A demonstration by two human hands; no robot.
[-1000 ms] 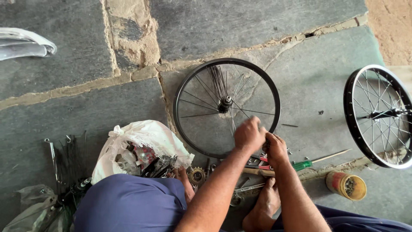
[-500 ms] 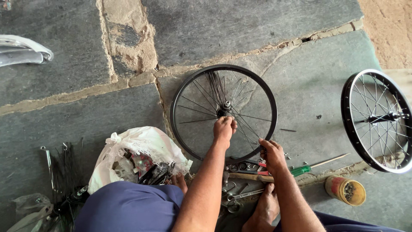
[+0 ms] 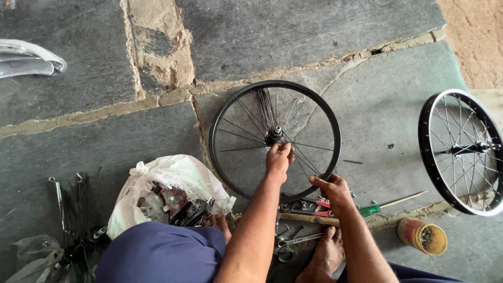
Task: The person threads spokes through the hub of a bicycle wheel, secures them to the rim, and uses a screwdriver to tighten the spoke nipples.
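A black bicycle wheel with thin spokes lies flat on the stone floor in front of me. My left hand reaches into it, fingers curled around spokes just below the hub. My right hand grips the wheel's near rim at the lower right. Beneath that hand lie several spanners, red-handled pliers and a green-handled screwdriver. My bare foot rests next to the tools.
A second wheel with a silver-lined rim lies at the right edge. An open round tin of small parts stands near it. A white plastic bag of parts sits left of my knee; loose spokes and bags lie further left.
My left hand has moved from beside my right hand at the near rim up to the hub. My right hand has stayed at the rim.
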